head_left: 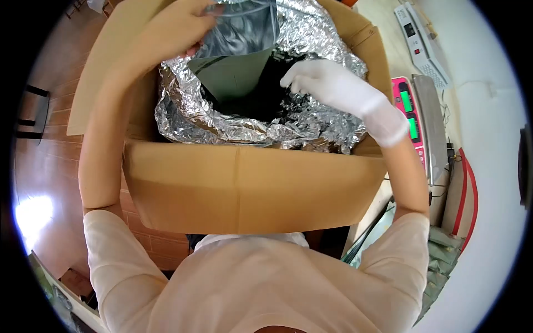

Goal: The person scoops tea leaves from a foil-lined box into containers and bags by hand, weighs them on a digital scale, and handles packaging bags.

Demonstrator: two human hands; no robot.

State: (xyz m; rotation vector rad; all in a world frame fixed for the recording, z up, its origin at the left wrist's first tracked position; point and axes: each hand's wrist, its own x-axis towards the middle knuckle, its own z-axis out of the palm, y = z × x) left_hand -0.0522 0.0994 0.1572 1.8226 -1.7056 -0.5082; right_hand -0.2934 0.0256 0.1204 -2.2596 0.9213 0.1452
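A cardboard box (pixel 239 188) lined with crumpled silver foil (pixel 194 116) holds a dark loose material (pixel 277 83). At the top left of the box, my left hand (pixel 191 25) is bare and closed on the rim of a pouch (pixel 233 72), whose mouth stands open and shows a silver inside. The pouch is green-grey outside, and its lower end is down in the dark material. My right hand (pixel 313 77) wears a white glove and hangs over the material, right of the pouch, with its fingers curled; what they hold, if anything, is hidden.
Right of the box stands a pink scale (pixel 413 119) with green displays and a metal plate. A white device (pixel 416 41) lies behind it. Green packets (pixel 441 255) are stacked at the lower right. A dark stool (pixel 36 111) stands on the floor at the left.
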